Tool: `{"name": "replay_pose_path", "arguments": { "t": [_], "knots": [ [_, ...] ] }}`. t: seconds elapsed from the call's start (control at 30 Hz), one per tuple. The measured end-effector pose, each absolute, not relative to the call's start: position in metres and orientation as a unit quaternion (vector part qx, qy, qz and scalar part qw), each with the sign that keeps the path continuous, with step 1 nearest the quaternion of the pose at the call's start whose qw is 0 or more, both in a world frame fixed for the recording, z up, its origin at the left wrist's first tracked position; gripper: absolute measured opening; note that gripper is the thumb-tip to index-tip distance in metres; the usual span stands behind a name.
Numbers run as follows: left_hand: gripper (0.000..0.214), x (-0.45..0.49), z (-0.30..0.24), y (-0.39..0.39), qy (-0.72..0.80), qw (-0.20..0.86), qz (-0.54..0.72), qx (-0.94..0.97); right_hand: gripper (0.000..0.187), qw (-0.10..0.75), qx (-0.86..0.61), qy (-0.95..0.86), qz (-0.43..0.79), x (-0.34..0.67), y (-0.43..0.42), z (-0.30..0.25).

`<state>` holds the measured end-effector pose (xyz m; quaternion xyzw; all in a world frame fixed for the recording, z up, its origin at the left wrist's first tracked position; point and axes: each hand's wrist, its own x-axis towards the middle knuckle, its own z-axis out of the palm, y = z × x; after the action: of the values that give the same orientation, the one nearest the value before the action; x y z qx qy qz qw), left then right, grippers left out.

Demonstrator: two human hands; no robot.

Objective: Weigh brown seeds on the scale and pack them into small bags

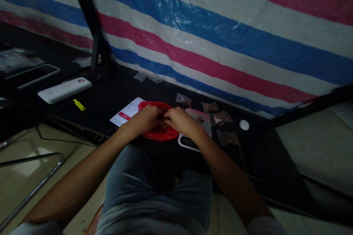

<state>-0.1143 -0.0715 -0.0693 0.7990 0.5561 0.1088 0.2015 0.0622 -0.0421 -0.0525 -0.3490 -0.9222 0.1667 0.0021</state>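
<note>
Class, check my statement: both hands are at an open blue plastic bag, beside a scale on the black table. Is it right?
The colour is wrong: in the head view, the plastic bag at the left hand and right hand is red. The rest stands.

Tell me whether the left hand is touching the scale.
Apart. The head view shows it plainly: the left hand is at the red bag, with the right hand between it and the scale.
</note>
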Motion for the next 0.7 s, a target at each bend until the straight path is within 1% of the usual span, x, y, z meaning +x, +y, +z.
{"name": "replay_pose_path", "arguments": {
  "t": [0.27,0.5,0.7],
  "knots": [
    [0.022,-0.115,-0.064,-0.073,0.571,0.205,0.105,0.787,0.023,0.022,-0.350,-0.920,0.174,0.068,-0.040,-0.050],
    [0.024,-0.117,-0.065,-0.072,0.563,0.215,0.112,0.790,0.023,0.067,-0.354,-0.908,0.215,0.076,-0.036,-0.044],
    [0.024,-0.121,-0.072,-0.070,0.550,0.204,0.124,0.800,0.023,0.152,-0.377,-0.886,0.222,0.101,-0.034,-0.030]
  ]
}}
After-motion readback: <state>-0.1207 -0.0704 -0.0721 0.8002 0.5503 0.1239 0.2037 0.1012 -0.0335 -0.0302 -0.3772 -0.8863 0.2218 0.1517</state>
